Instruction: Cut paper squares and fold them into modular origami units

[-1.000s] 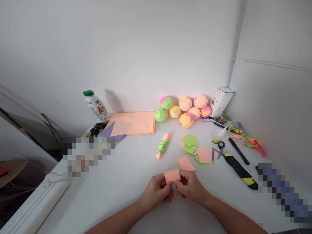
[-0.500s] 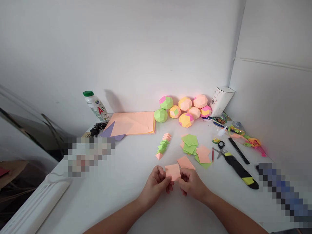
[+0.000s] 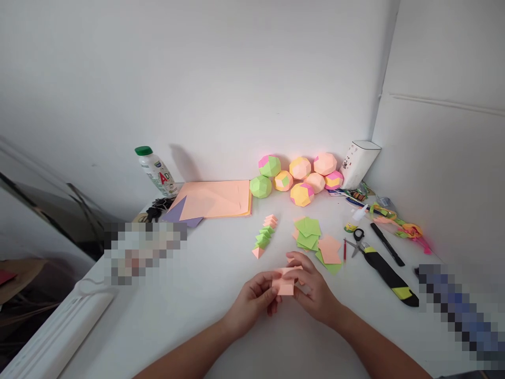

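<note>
Between my hands, a little above the white table, is a peach paper square [image 3: 285, 289] with its upper part bent over toward me. My left hand [image 3: 251, 301] pinches its left side between thumb and fingers. My right hand [image 3: 316, 296] holds it from the right, fingers curled over the upper edge and thumb lower down. Another peach sheet lies behind the right fingers, mostly hidden. Beyond my hands is a row of small folded paper pieces [image 3: 265, 237], peach and green. Right of it sits a pile of green paper squares [image 3: 308, 232] with peach squares [image 3: 330, 249].
Several faceted paper balls [image 3: 302, 194] stand along the back wall. Peach paper sheets [image 3: 215, 197] and a bottle [image 3: 158, 171] are back left. Glue [image 3: 356, 217], scissors [image 3: 358, 237], a black-and-yellow knife [image 3: 389, 273] and a black pen [image 3: 386, 243] lie at right.
The peach square was held flat by both sides; now its upper part is bent over. My right fingers have moved up from the right edge onto its top.
</note>
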The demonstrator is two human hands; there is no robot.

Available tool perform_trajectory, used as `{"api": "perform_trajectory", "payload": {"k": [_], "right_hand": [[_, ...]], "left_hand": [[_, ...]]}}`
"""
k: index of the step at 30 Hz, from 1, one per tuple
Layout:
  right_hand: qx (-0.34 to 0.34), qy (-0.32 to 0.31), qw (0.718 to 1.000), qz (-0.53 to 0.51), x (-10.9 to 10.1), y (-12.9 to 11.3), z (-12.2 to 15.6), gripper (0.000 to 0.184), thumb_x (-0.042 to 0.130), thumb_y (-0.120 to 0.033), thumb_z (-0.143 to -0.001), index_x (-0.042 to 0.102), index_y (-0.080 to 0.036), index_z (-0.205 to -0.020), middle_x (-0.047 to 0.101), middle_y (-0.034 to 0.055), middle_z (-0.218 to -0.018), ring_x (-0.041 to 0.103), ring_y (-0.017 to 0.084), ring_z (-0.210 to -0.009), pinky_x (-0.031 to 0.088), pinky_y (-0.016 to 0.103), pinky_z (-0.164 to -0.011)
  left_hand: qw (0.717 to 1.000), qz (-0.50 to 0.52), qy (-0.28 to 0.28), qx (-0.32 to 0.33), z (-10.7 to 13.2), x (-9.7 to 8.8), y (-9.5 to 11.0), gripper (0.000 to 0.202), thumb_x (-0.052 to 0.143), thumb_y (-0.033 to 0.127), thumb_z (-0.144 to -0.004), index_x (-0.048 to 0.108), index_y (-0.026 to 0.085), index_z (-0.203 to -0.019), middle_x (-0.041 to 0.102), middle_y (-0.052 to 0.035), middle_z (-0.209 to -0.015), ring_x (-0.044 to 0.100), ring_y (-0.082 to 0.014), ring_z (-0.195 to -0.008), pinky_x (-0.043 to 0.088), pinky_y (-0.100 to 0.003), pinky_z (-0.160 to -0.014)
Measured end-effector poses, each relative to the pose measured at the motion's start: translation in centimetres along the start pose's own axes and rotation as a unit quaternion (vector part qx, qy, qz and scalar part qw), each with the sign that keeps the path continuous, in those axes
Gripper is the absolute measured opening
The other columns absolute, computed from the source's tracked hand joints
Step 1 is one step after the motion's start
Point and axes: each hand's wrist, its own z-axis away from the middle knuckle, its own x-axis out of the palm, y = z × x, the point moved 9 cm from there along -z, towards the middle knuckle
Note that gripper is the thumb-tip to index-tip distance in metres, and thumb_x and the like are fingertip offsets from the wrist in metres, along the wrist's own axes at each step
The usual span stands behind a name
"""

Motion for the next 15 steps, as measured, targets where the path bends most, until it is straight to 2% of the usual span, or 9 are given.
{"api": "perform_trajectory", "payload": {"k": [3,6,9,12,15], "right_hand": [[0.014,0.012,1.0,-0.019,-0.4,0.0,-0.1,0.013,0.051,-0.013,-0.079,0.061,-0.021,-0.084,0.049,0.0088,-0.119,0.05,0.021,-0.103,0.049,0.032,-0.077],[0.051,-0.002,0.998,-0.037,-0.2,0.1,-0.3,0.009,0.053,-0.016,-0.079,0.06,-0.019,-0.073,0.058,0.0058,-0.088,0.055,0.018,-0.081,0.046,0.028,-0.068],[0.13,-0.035,0.989,-0.061,0.6,1.0,-0.1,0.017,0.054,-0.018,-0.078,0.054,-0.018,-0.061,0.048,-0.0018,-0.06,0.044,0.012,-0.056,0.038,0.023,-0.052],[0.194,-0.065,0.972,-0.112,1.5,2.0,0.4,0.021,0.053,-0.021,-0.08,0.051,-0.017,-0.06,0.043,-0.0037,-0.056,0.038,0.01,-0.053,0.03,0.021,-0.048],[0.22,-0.094,0.955,-0.178,2.3,2.4,0.7,0.019,0.052,-0.026,-0.082,0.053,-0.016,-0.065,0.046,-0.0034,-0.059,0.038,0.009,-0.054,0.029,0.021,-0.049]], "left_hand": [[0.999,-0.04,-0.02,-0.002,0.1,0.1,-0.1,0.038,0.063,0.046,-0.076,0.061,0.015,-0.098,0.054,0.0029,-0.061,0.048,-0.0079,-0.05,0.039,-0.022,-0.05],[0.997,-0.059,-0.038,0.016,0.2,0.3,0.1,0.036,0.065,0.046,-0.074,0.063,0.014,-0.091,0.047,0.0053,-0.057,0.042,-0.0057,-0.047,0.034,-0.02,-0.047],[0.998,-0.039,-0.042,0.015,0.2,0.5,0.1,0.029,0.067,0.042,-0.074,0.056,0.015,-0.075,0.047,0.0049,-0.058,0.04,-0.0051,-0.048,0.032,-0.019,-0.045],[0.999,0.001,-0.034,0.018,0.2,0.5,0.3,0.028,0.065,0.039,-0.076,0.049,0.016,-0.072,0.054,0.0011,-0.071,0.047,-0.008,-0.058,0.039,-0.02,-0.051],[0.999,0.018,-0.034,0.011,0.1,0.5,0.3,0.028,0.063,0.041,-0.078,0.048,0.017,-0.077,0.055,-0.0004,-0.076,0.051,-0.0105,-0.065,0.042,-0.023,-0.056]]}}
